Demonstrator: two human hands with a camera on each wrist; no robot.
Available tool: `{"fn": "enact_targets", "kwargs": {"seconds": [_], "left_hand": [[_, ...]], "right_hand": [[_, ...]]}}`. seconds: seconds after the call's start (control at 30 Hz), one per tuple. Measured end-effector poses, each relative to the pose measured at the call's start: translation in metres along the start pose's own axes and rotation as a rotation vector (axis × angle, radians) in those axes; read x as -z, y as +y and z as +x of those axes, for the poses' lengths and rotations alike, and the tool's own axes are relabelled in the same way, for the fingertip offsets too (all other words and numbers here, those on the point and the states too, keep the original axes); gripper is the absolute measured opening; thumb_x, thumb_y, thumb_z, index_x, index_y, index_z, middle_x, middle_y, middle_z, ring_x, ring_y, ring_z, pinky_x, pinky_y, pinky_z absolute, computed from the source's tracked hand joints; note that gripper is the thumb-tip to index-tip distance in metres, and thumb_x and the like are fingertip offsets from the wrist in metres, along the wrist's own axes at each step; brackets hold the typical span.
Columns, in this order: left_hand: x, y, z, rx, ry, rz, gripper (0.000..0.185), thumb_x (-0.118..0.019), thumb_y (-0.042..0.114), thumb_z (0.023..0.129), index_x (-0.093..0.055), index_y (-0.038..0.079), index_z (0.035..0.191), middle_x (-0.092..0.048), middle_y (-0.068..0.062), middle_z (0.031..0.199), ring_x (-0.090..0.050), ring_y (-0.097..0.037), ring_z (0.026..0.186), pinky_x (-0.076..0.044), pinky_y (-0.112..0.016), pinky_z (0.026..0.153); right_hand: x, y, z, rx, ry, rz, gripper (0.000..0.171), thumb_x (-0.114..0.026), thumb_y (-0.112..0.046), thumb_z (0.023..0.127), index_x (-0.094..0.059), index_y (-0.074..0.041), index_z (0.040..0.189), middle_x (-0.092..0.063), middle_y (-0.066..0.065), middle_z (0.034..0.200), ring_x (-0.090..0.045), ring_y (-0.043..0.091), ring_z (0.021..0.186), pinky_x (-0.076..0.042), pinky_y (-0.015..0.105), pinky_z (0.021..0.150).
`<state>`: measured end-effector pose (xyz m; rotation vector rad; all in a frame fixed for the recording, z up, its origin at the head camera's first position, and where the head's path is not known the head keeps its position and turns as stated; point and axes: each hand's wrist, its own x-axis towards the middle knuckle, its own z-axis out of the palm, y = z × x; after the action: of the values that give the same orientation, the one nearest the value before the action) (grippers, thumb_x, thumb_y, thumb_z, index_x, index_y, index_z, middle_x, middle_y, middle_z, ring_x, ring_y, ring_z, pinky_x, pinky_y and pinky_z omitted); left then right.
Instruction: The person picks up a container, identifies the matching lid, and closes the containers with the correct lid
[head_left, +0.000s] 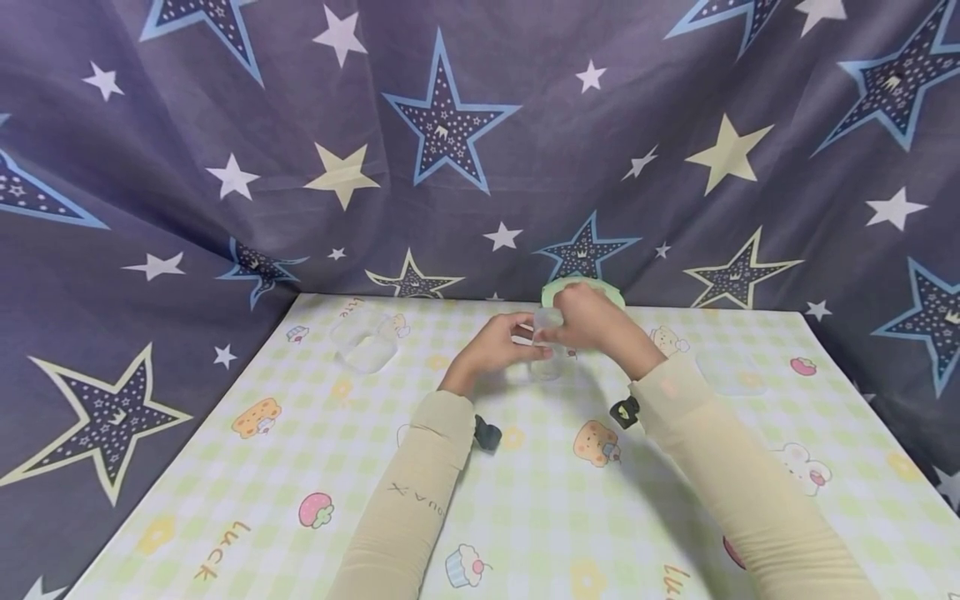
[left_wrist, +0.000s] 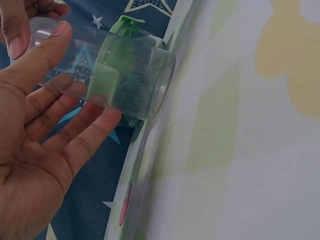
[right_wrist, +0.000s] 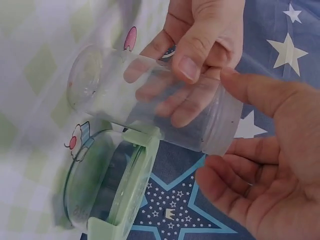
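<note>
A table (head_left: 225, 467) under a checked cartoon cloth carries the scene, a star-print curtain (head_left: 450, 125) hanging behind it. Far of centre, a green-lidded container (right_wrist: 107, 192) stands at the table's far edge. Just near of it, a clear plastic cup (right_wrist: 150, 107) stands upright, base on the cloth, long axis vertical. The left hand (head_left: 495, 343) curls its fingers (right_wrist: 172, 107) round the cup's wall; the right hand (head_left: 588, 321) pinches its rim from the right.

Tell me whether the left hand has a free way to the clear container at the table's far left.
Probably yes. The left hand holds the clear jar together with the right hand, but only bare tablecloth lies between it and the clear container.
</note>
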<state>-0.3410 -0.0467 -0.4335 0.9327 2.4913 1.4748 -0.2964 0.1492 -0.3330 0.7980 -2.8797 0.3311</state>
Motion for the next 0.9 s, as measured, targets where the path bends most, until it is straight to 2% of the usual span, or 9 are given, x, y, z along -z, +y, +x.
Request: {"fn": "enact_targets", "kwargs": {"seconds": [0.1, 0.23, 0.37, 0.47, 0.6, 0.73, 0.9], "left_hand": [[-0.001, 0.001, 0.001, -0.001, -0.002, 0.007, 0.033, -0.085, 0.028, 0.087, -0.066, 0.014, 0.11, -0.069, 0.002, 0.116, -0.067, -0.017, 0.115, -0.057, -0.03, 0.093], [-0.001, 0.0, 0.001, -0.003, 0.0, 0.023, 0.035, -0.085, 0.029, 0.087, -0.066, 0.013, 0.111, -0.069, 0.001, 0.118, -0.067, -0.017, 0.114, -0.057, -0.028, 0.093], [0.0, 0.001, 0.001, -0.003, -0.001, 0.022, 0.038, -0.085, 0.03, 0.087, -0.067, 0.014, 0.116, -0.068, 0.001, 0.123, -0.067, -0.017, 0.113, -0.057, -0.027, 0.092], [0.0, 0.002, 0.001, -0.004, -0.003, 0.018, 0.039, -0.085, 0.03, 0.087, -0.068, 0.015, 0.119, -0.068, 0.001, 0.123, -0.067, -0.017, 0.113, -0.058, -0.028, 0.092], [0.0, 0.004, 0.001, -0.004, -0.007, 0.022, 0.042, -0.084, 0.029, 0.087, -0.068, 0.015, 0.124, -0.068, 0.001, 0.123, -0.067, -0.018, 0.113, -0.057, -0.028, 0.093], [0.0, 0.005, 0.001, -0.014, -0.01, 0.031, 0.045, -0.084, 0.027, 0.088, -0.068, 0.014, 0.127, -0.069, 0.002, 0.123, -0.067, -0.018, 0.112, -0.057, -0.028, 0.093], [0.0, 0.004, 0.002, -0.029, -0.011, 0.027, 0.047, -0.085, 0.024, 0.087, -0.068, 0.012, 0.129, -0.07, -0.001, 0.123, -0.068, -0.019, 0.109, -0.058, -0.028, 0.091]], "right_hand": [[-0.001, 0.001, -0.003, 0.006, 0.013, -0.012, 0.041, -0.082, -0.043, 0.086, -0.067, -0.005, 0.078, -0.059, 0.005, 0.073, -0.054, 0.022, 0.069, -0.046, 0.037, 0.062], [-0.001, 0.004, -0.009, -0.003, 0.011, -0.036, 0.055, -0.08, -0.052, 0.086, -0.071, 0.002, 0.094, -0.066, 0.011, 0.084, -0.062, 0.027, 0.077, -0.053, 0.044, 0.071], [-0.001, 0.011, -0.015, 0.014, 0.028, 0.007, 0.071, -0.078, -0.055, 0.086, -0.068, 0.008, 0.118, -0.071, 0.022, 0.109, -0.068, 0.037, 0.099, -0.057, 0.051, 0.087], [0.0, 0.017, -0.02, 0.066, 0.072, 0.062, 0.066, -0.078, -0.048, 0.089, -0.068, 0.008, 0.124, -0.069, 0.023, 0.121, -0.067, 0.038, 0.109, -0.056, 0.053, 0.092], [-0.004, 0.023, -0.027, 0.161, 0.133, 0.111, 0.048, -0.08, -0.034, 0.091, -0.071, 0.003, 0.12, -0.07, 0.018, 0.117, -0.066, 0.032, 0.106, -0.056, 0.048, 0.09], [-0.011, 0.025, -0.031, 0.264, 0.187, 0.154, 0.039, -0.08, -0.024, 0.091, -0.072, 0.0, 0.12, -0.07, 0.012, 0.115, -0.064, 0.029, 0.109, -0.053, 0.046, 0.095], [-0.022, 0.028, -0.035, 0.329, 0.261, 0.175, 0.023, -0.076, -0.011, 0.091, -0.074, -0.005, 0.113, -0.07, 0.006, 0.113, -0.062, 0.028, 0.112, -0.051, 0.046, 0.099]]}}
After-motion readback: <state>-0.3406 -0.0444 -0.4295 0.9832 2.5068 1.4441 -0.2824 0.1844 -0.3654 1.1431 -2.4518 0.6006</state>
